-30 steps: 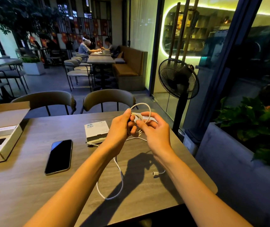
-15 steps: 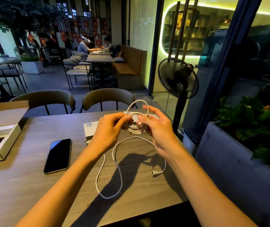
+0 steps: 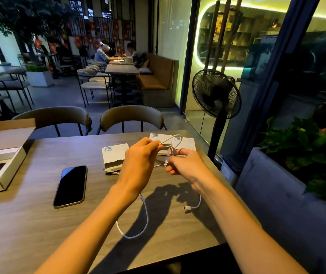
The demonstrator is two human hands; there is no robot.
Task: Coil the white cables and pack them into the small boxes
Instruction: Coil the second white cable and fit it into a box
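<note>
Hands apparently pinching white cable

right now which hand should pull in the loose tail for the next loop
Left. The right hand pinches the coil by its plug, while the left hand only guides a strand, and the tail hangs under its wrist.

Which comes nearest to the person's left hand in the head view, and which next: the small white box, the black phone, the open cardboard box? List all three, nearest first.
Measured from the left hand:
1. Small white box, right beside that hand, on its left.
2. Black phone, farther left and nearer the person.
3. Open cardboard box, at the table's far left edge.
</note>
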